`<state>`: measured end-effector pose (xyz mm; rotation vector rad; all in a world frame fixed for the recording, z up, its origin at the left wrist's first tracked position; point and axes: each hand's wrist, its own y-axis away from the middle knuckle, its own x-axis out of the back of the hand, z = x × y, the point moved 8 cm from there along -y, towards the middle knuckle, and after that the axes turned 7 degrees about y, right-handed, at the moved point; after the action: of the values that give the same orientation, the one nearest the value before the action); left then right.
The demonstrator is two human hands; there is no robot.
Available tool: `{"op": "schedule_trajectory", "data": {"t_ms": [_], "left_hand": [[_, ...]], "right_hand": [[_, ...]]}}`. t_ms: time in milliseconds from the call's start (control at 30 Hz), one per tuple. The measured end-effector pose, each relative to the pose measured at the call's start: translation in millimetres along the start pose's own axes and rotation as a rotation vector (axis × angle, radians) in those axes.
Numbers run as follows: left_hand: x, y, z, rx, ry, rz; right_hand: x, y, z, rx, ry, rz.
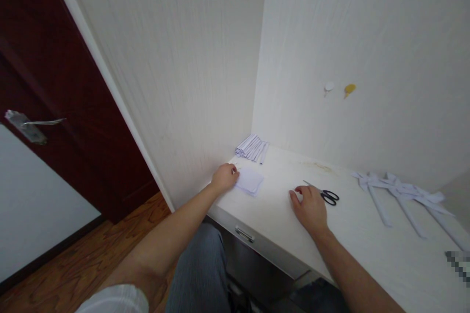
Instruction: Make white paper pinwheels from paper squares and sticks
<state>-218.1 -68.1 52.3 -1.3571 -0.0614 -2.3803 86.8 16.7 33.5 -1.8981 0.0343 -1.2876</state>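
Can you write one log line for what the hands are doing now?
left hand: at paper stack edge | right hand: flat on desk beside scissors

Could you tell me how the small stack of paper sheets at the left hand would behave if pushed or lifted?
The paper stack looks thin, so it is probably light and floppy. Its sheets lie slightly offset, so a push from the left hand would likely fan them apart on the smooth desk. Flat, it should not roll.

We see white paper squares (250, 180), black-handled scissors (326, 195), a pale cream surface (279, 215), and a dark red door (55, 83).
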Motion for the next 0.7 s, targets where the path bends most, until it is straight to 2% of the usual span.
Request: {"op": "schedule_trajectory", "data": {"t_ms": [267,467,700], "left_hand": [[-26.1,9.2,37.9,-0.263,-0.061,-0.264],[-30.3,4.8,33.5,-0.253,-0.136,-0.362],[-30.9,5.3,33.0,-0.270,-0.115,-0.380]], "right_hand": [[-12.5,3.4,19.0,-0.095,0.018,-0.075],[-15.8,2.8,22.0,-0.132,-0.001,-0.120],[-16.7,2.9,23.7,-0.150,-0.025,-0.146]]}}
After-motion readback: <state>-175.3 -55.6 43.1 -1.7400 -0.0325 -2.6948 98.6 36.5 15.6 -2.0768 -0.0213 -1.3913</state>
